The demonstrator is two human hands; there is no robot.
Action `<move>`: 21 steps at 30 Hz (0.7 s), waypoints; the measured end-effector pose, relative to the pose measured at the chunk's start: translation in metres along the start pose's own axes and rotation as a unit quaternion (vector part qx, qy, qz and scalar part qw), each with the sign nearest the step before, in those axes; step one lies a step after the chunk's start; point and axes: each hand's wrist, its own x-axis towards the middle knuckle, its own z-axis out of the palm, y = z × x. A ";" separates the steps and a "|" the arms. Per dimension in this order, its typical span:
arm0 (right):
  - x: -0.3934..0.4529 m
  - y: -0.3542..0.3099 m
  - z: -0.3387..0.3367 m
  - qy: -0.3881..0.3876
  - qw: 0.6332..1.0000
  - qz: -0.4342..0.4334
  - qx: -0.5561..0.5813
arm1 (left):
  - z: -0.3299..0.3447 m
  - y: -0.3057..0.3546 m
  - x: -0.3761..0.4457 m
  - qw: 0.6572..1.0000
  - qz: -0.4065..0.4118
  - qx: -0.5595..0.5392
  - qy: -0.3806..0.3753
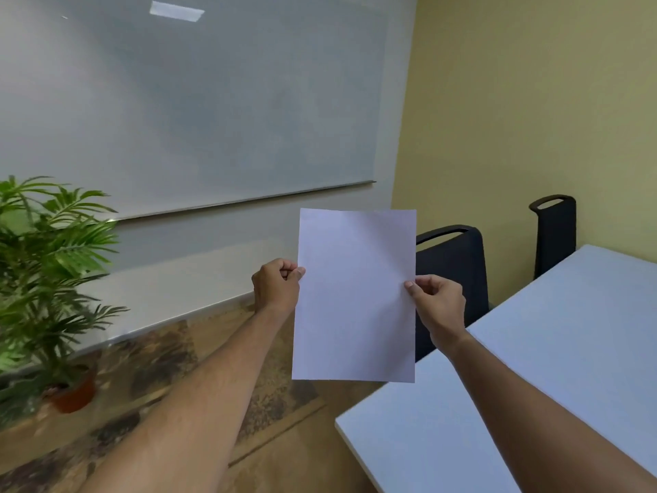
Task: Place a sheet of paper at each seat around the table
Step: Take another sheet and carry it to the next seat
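Between both hands (277,284), sheet of paper (355,297) upright, long axis vertical.

No readable text, labels, brands, numbers or signs anywhere, sheet of paper (355,297) blank on its visible side, whiteboard (192,101) bare of writing

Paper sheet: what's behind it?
The paper sheet, pinched by the left hand and right hand, hides part of the near black chair, the wall base and floor. Whatever else lies behind it is covered.
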 end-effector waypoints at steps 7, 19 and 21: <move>0.099 0.007 0.065 0.041 0.998 0.038 0.011 | 0.055 -0.015 0.123 0.999 0.009 -0.014 -0.037; 0.246 0.048 0.133 0.161 0.985 0.056 -0.025 | 0.187 -0.037 0.303 0.988 0.058 -0.039 -0.141; 0.266 0.052 0.140 0.189 0.979 0.060 -0.038 | 0.207 -0.037 0.330 0.984 0.063 -0.042 -0.162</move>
